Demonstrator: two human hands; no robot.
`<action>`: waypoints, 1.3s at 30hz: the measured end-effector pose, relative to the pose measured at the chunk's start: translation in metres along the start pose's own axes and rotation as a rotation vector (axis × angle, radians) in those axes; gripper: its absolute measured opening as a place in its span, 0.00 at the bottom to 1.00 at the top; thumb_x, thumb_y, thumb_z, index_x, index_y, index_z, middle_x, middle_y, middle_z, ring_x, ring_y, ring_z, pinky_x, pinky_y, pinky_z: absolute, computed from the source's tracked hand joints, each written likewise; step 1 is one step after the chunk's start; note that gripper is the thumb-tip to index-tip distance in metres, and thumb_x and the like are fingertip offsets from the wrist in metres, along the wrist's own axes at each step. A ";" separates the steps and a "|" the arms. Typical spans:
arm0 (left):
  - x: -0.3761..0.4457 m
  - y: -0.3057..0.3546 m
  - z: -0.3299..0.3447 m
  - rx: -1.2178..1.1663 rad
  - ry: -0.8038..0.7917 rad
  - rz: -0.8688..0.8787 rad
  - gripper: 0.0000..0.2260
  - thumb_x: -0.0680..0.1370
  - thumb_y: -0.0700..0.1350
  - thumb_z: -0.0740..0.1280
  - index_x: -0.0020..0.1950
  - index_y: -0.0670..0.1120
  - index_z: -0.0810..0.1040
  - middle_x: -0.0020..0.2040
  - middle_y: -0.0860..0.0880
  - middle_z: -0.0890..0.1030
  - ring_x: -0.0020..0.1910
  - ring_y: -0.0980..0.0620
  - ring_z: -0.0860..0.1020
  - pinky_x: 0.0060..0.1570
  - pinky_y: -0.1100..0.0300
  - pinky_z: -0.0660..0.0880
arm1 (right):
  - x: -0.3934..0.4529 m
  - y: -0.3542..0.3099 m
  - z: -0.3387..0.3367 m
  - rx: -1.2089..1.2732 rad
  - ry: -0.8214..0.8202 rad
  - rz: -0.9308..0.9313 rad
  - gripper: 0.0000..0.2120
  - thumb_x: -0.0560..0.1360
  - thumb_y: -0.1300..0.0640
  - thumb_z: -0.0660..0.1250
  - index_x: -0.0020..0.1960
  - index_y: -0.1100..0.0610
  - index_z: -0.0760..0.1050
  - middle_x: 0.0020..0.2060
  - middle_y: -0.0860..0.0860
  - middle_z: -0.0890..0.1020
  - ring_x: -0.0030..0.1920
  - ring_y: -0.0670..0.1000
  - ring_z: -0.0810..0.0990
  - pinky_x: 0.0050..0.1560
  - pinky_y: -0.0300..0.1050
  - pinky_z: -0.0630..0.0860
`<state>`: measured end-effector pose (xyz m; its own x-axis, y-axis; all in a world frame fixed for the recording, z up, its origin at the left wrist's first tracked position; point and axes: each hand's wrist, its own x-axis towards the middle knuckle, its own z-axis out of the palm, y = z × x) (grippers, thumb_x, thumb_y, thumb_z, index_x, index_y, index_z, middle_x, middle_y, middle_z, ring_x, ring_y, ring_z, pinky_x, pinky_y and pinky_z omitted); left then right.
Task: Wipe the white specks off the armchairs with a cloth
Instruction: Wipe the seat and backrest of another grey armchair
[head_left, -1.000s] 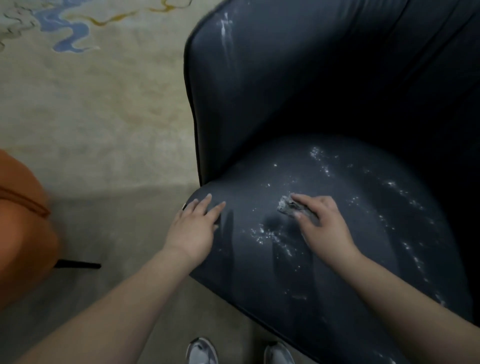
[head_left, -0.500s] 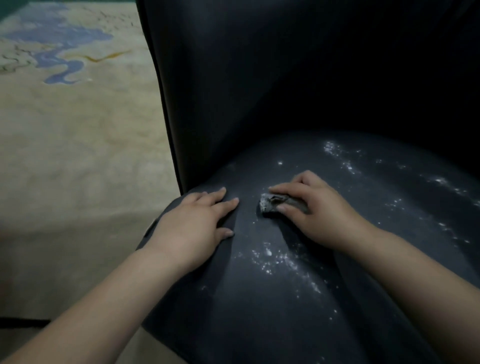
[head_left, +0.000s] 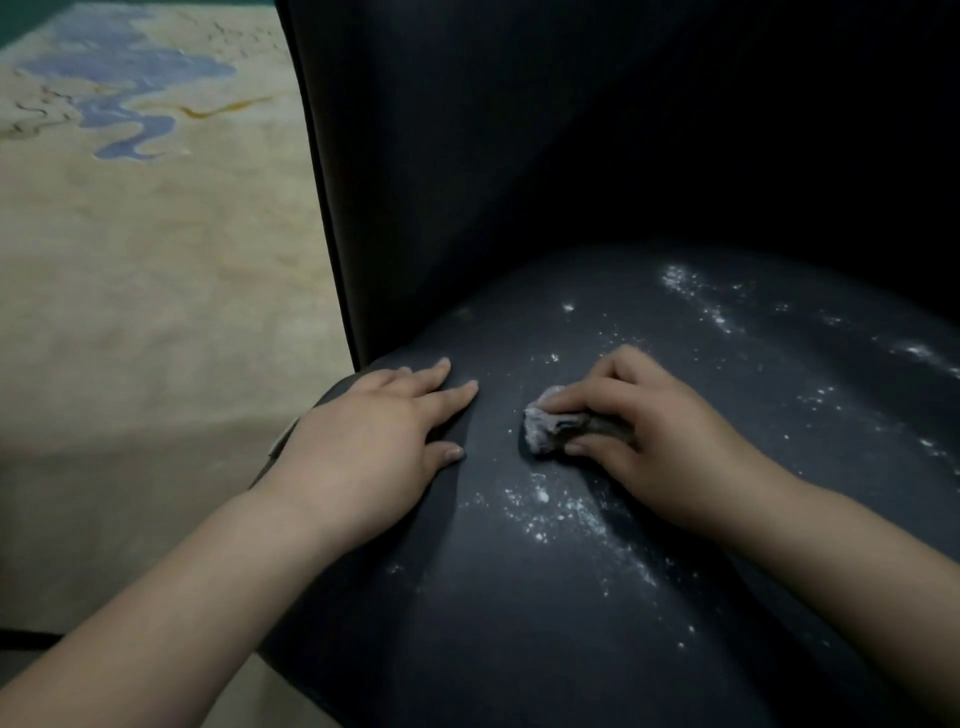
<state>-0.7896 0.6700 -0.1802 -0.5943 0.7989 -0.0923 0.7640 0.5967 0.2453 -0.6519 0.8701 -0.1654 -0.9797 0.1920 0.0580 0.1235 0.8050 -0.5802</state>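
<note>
Cloth (head_left: 553, 427) position has shifted over the last second: from the middle of the seat (head_left: 519, 597) it has travelled toward the left front corner and now lies just right of the left hand (head_left: 363, 447). Right hand (head_left: 649, 431) grips the cloth as a small wad, forefinger over the top and thumb beneath, pressing it onto the seat. Left hand rests flat on the seat corner, fingers straight and slightly spread, holding nothing; it has stayed at that corner throughout.

Effect on task: the band of seat between the two hands now reads mostly dark, which suggests this stroke lifted specks there. The job is far from done. A dense patch of specks (head_left: 561, 512) remains just below the cloth, and a long scatter runs across the right side of the seat toward the back.

Surroundings: the armchair back (head_left: 519, 156) rises dark behind the seat; whether it carries specks cannot be told. A patterned rug (head_left: 130, 260) covers the floor to the left.

Obstruction: the left hand lies directly in the cloth's leftward path.
</note>
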 end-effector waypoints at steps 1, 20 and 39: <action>-0.001 0.000 0.001 -0.006 0.004 -0.003 0.26 0.79 0.61 0.58 0.75 0.68 0.52 0.77 0.65 0.51 0.76 0.57 0.53 0.70 0.61 0.58 | 0.001 0.002 -0.001 0.003 0.018 0.011 0.16 0.71 0.58 0.73 0.56 0.43 0.79 0.48 0.45 0.72 0.51 0.45 0.74 0.52 0.30 0.68; -0.002 -0.002 0.004 -0.109 0.052 -0.049 0.28 0.79 0.54 0.64 0.77 0.57 0.58 0.77 0.60 0.55 0.76 0.60 0.53 0.68 0.70 0.46 | 0.008 -0.017 0.020 -0.111 -0.060 -0.239 0.18 0.71 0.60 0.74 0.59 0.48 0.80 0.45 0.49 0.70 0.46 0.52 0.72 0.47 0.38 0.67; -0.037 -0.014 -0.004 -0.098 0.173 -0.217 0.22 0.77 0.49 0.68 0.71 0.54 0.71 0.73 0.56 0.68 0.72 0.52 0.64 0.69 0.65 0.56 | 0.047 -0.042 0.044 -0.131 0.084 -0.182 0.16 0.74 0.56 0.70 0.61 0.48 0.79 0.48 0.50 0.68 0.52 0.55 0.70 0.56 0.46 0.70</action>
<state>-0.7797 0.6318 -0.1765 -0.7815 0.6238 0.0108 0.5915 0.7354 0.3305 -0.7097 0.8204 -0.1744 -0.9717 0.0787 0.2229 -0.0292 0.8957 -0.4437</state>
